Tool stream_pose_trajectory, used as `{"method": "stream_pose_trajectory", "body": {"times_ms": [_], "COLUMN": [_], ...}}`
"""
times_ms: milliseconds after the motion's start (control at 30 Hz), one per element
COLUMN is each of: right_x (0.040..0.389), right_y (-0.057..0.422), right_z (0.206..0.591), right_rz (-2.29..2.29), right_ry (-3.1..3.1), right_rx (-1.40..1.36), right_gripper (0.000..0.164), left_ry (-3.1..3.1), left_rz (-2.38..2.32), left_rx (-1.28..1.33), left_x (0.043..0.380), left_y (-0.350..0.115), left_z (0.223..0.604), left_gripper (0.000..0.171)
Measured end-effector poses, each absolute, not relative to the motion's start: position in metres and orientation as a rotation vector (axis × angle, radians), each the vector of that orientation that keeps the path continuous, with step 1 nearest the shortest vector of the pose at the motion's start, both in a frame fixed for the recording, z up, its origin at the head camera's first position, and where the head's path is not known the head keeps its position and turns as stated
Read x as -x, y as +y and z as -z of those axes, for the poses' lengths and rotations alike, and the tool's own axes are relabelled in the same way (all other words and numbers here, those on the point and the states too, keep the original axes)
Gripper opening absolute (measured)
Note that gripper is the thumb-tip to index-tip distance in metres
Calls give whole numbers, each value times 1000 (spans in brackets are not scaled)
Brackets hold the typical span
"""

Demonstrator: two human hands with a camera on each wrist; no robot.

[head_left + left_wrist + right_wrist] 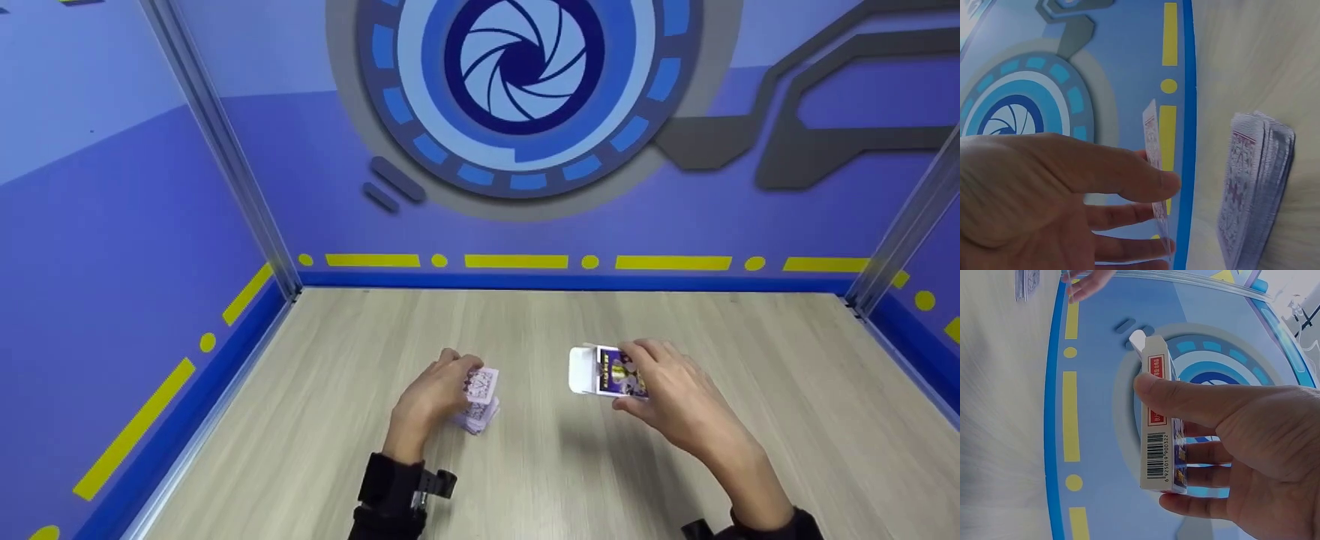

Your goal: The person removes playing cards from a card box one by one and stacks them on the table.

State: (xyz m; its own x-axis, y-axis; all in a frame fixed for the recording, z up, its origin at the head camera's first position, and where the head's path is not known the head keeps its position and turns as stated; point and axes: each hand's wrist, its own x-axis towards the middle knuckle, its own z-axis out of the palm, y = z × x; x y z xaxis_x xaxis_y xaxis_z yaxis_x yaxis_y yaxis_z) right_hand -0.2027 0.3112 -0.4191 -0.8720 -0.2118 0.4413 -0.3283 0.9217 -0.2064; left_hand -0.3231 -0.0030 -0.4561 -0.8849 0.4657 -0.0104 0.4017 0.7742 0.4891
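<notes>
Left side panel: blue and violet, with yellow dashes and dots along its lower part. Left metal post: upright, at the corner with the back panel.

Left hand: black strap at the wrist; grip pinching, thumb to one face, fingers behind. Held in it: playing card, patterned back, raised off the worktop; whether single or several thin ones, cannot be told.

Stack of cards: same pattern, lying on the worktop just below the left hand, edges uneven, apart from the held card.

Back panel: blue, bearing a round shutter motif.

Card box: printed front, white side with red label and barcode; white flap extended leftward; held above the worktop.

Right hand: grip closed about the box, thumb on one narrow side, fingers opposite.

Right metal post: at the far right corner.
</notes>
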Motion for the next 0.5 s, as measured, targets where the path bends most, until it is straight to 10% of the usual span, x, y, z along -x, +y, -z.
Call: {"method": "stream_pose_trajectory", "body": {"times_ms": [500], "right_x": [203], "right_y": [310], "right_z": [420], "right_rz": [-410], "right_ry": [-2684], "right_rx": [-376], "right_gripper": [69], "left_ry": [2867], "left_rz": [-642], "left_rx": [-632], "left_x": [324], "left_y": [-1], "left_z": [477], "left_gripper": [45]}}
